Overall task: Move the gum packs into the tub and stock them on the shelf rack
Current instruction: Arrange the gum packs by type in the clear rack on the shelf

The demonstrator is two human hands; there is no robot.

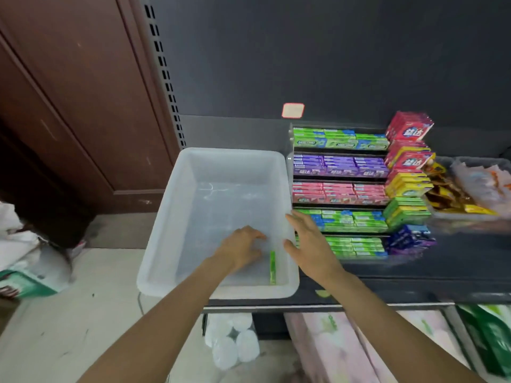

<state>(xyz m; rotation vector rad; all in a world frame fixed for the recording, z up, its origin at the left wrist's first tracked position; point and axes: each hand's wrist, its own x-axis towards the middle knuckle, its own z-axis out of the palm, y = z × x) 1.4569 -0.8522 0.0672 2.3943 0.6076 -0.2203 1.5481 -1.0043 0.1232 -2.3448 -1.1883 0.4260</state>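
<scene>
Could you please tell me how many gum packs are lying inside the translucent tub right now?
1: a single green gum pack lies in the tub, by its near right corner, just right of the left hand. That hand may hide more.

A dark shelf (pixel 414 283) carries everything here. On its left end sits a clear tub (pixel 177 205), its near left corner hanging past the shelf edge. Just right of the tub stands a tiered rack (pixel 340 179) filled with rows of gum packs. Boxes (pixel 409 172) are stacked against the rack's right side, and farther right a tray (pixel 470 217) holds snack bags. A small yellow-green scrap (pixel 322 293) lies near the front edge.
</scene>
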